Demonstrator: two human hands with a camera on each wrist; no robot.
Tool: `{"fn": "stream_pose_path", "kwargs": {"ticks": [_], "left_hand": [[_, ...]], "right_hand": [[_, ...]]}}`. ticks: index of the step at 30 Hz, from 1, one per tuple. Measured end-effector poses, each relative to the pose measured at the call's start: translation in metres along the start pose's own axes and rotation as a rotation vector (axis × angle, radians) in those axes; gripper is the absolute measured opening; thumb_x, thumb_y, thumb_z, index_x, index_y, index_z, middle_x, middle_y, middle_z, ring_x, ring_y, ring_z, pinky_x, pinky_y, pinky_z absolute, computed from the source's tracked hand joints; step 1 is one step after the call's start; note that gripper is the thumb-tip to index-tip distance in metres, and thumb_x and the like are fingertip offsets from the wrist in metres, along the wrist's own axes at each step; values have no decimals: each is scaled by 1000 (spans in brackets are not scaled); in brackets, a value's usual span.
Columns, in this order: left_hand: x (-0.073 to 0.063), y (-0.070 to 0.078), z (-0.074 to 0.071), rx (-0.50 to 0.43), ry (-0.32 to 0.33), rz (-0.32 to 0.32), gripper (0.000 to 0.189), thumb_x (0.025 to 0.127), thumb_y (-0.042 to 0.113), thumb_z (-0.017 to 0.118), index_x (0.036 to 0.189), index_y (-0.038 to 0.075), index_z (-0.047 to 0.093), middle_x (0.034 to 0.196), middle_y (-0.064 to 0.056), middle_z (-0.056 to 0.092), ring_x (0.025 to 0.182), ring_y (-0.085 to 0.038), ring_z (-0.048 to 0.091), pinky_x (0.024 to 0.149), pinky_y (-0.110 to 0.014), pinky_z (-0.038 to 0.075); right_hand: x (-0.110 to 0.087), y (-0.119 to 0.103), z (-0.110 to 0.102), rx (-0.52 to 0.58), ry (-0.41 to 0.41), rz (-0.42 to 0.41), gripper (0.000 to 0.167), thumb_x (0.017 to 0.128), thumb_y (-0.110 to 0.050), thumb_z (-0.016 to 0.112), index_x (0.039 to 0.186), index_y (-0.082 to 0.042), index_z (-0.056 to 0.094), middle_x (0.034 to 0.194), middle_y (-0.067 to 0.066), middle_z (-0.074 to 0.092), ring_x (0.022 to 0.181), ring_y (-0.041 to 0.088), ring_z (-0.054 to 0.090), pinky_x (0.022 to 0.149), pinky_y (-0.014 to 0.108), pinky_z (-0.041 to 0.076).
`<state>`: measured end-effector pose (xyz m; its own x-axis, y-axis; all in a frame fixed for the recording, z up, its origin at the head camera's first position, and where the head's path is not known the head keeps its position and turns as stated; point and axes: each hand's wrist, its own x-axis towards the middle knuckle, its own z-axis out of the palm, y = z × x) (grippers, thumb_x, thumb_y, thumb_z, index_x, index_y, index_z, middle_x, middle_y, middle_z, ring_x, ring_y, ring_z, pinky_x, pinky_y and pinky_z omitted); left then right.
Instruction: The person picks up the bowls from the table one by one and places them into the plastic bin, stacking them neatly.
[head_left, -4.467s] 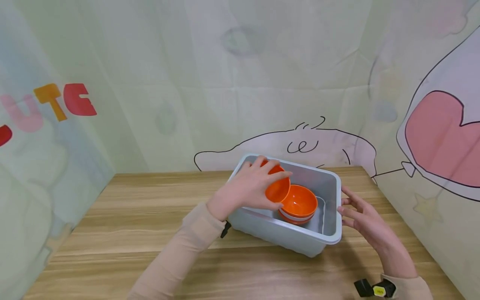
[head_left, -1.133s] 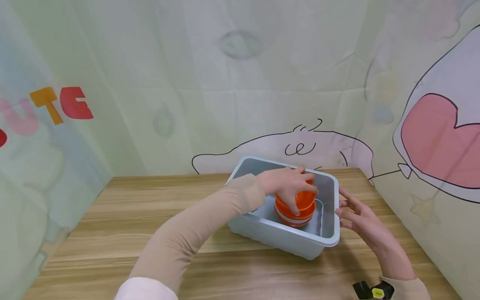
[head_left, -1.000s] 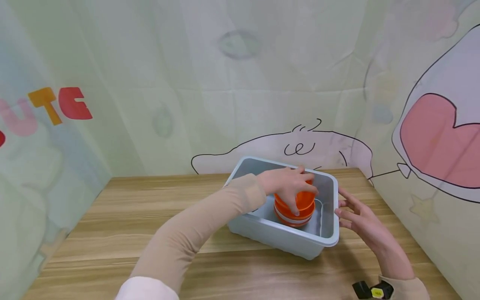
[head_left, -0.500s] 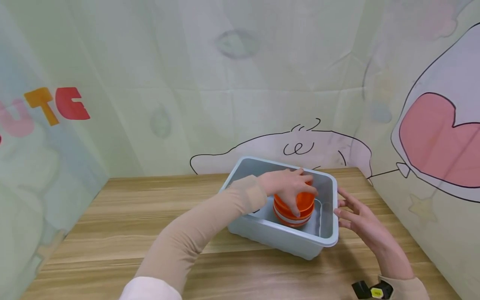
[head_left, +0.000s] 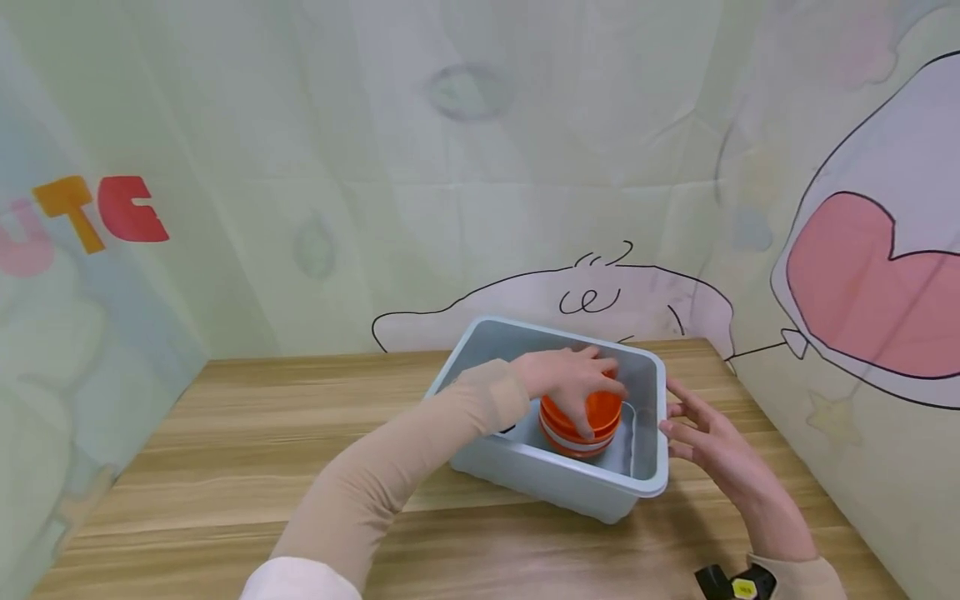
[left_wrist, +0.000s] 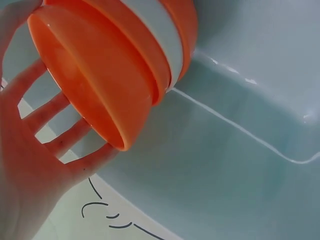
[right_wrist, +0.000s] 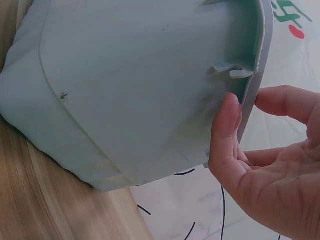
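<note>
Nested bowls stand inside a light grey-blue plastic bin (head_left: 540, 477). The top orange bowl (left_wrist: 95, 65) sits over another orange one, a white bowl (left_wrist: 157, 32) and a further orange bowl (left_wrist: 184, 22) at the bottom. My left hand (head_left: 566, 382) reaches into the bin from the left and holds the top bowl by its rim, fingers spread on the far side and thumb on the near side. At the bin's right end my right hand (head_left: 712, 442) pinches the rim, its thumb (right_wrist: 227, 115) against the outer wall just below the edge.
A wooden table (head_left: 300, 467) carries the bin, which stands at a slant right of the middle. Behind and on both sides hangs a printed cloth (head_left: 300, 208) with cartoon drawings. Inside the bin, bare floor shows around the stack.
Since the oldest frame, my left hand has brought the tilted orange bowl rightward and down onto the stack. Over the last second both hands have stayed nearly still; the head view shifted slightly.
</note>
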<state>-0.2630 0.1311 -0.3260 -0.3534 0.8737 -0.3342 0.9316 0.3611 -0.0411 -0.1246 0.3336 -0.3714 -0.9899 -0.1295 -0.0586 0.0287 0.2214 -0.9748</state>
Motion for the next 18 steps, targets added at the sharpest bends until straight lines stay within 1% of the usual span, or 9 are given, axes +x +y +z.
{"fn": "stream_pose_path", "kwargs": {"ticks": [4,7,18], "left_hand": [[0,0,3,-10,-4,-1,71,78,56,68,142,40,41,148,3,34,129,-19,32,100,-37,46],[0,0,5,-21,0,1,71,78,56,68,142,39,42,147,3,35,126,-18,33,98,-35,46],[3,-1,9,-66,2,5,71,78,54,69,142,39,43,144,3,37,124,-16,34,94,-31,47]], "right_hand": [[0,0,1,0,4,6,73,98,-19,53,155,-10,9,119,9,39,101,8,55,82,23,55],[0,0,1,1,5,5,73,98,-19,53,155,-10,9,119,9,39,101,7,55,82,23,55],[0,-1,1,7,5,1,73,98,-18,54,155,-8,9,118,9,40,98,4,56,82,23,55]]}}
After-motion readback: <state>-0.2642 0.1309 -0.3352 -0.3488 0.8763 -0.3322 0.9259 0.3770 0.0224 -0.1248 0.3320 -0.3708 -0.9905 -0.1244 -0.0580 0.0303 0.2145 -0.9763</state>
